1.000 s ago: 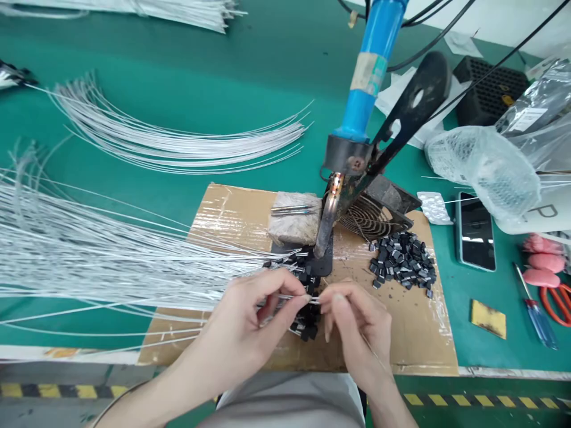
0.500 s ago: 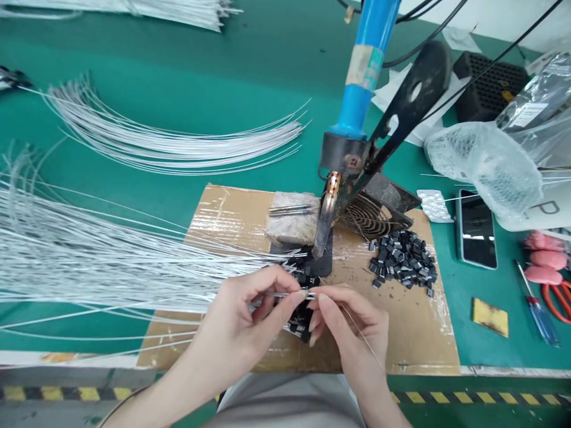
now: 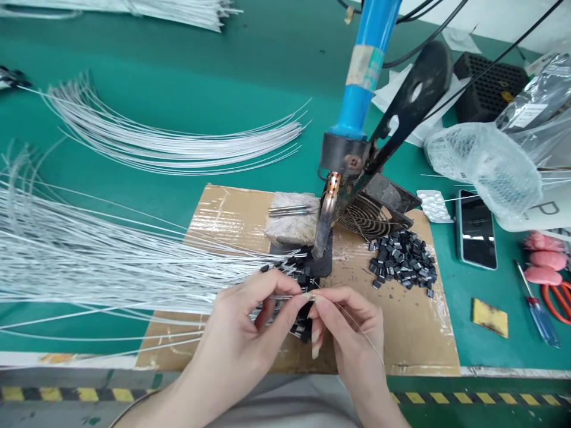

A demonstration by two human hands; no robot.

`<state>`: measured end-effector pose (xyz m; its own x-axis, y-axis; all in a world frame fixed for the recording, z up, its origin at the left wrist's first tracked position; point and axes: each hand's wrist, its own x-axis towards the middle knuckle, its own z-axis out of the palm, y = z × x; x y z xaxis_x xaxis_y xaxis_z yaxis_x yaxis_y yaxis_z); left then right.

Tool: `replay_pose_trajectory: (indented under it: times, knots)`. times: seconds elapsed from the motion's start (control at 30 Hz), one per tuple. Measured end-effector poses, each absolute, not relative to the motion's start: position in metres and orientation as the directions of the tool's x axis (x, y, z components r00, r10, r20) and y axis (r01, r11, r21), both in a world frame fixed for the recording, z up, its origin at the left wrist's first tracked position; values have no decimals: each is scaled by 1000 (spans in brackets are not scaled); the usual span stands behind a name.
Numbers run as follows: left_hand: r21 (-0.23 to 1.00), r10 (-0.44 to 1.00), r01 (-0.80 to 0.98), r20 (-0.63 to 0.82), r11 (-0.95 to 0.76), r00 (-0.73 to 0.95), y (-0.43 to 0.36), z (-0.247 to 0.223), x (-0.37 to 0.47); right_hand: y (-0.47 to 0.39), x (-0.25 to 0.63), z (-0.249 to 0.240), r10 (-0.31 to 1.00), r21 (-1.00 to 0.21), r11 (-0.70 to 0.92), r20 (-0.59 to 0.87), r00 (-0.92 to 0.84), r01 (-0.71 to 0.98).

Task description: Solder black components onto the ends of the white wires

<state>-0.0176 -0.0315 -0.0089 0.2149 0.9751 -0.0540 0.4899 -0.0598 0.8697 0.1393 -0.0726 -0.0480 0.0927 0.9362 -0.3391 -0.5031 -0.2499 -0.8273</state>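
Left hand (image 3: 250,324) — thumb and forefinger pinched shut on the end of a thin white wire (image 3: 285,295), at the near edge of the cardboard sheet (image 3: 414,339). The wire's long axis is laid left to right, its free end pointing at the right hand.

Right hand (image 3: 352,327) — fingertips closed together just beside the left fingertips, nearly touching; a fine strand (image 3: 363,333) is seen trailing back over the palm. What is pinched at the tips is too small to tell.

Black parts on wire ends (image 3: 301,279) — clustered directly behind and under both hands, equally near to each.

White wire bundle (image 3: 89,261) — fanned from the table's left edge onto the cardboard, thin, pale, slightly bowed.

Loose black components (image 3: 404,261) — heaped toward the cardboard's right edge.

Soldering iron (image 3: 357,101) — blue-handled, held tilted in a dark stand (image 3: 401,113), tip down at the cardboard's far edge beside a sponge block (image 3: 292,226).

Phone (image 3: 477,229), screwdriver (image 3: 537,315) — on the green tabletop (image 3: 223,71), right side.
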Motion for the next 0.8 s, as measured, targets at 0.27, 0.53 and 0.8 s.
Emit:
replay_pose_trajectory:
  times: [0.27, 0.53, 0.8]
  knots:
    - [863, 974, 497, -26, -92, 226, -35, -9, -15, -70, 140, -44, 929, -739, -281, -369, 18, -613]
    - [895, 971, 436, -14, -94, 238, -34, -11, -16, -65, 144, -42, 879, -623, -394, -471, -78, -676]
    - [909, 974, 404, 16, -108, 225, -39, -20, -16, -64, 144, -43, 869, -593, -414, -484, -105, -691]
